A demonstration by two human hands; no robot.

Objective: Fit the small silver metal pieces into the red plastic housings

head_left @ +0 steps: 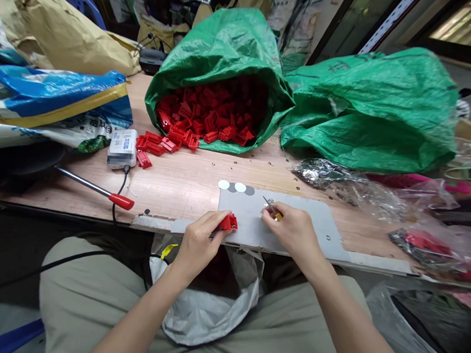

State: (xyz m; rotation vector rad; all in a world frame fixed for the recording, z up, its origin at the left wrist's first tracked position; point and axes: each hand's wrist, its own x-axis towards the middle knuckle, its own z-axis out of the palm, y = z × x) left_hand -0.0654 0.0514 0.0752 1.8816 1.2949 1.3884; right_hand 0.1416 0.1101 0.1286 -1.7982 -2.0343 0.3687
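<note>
My left hand (201,243) is closed around a small red plastic part (229,222), just above the front edge of the grey mat (248,235). A dark bit shows under its fingers, too covered to name. In my right hand (294,227) is a thin pointed metal tool with a yellow part (276,215); its tip points up and left over the mat. Small shiny metal pieces (269,202) show by those fingertips; whether they are held or lying on the mat I cannot tell.
Red parts spill from a green sack (226,44); a second green sack (373,110) stands right. A red-handled lever (121,201) and a white box (122,147) with a cable lie left. Plastic bags of small parts (318,173) lie right. A whitish bag (200,317) hangs open over my lap.
</note>
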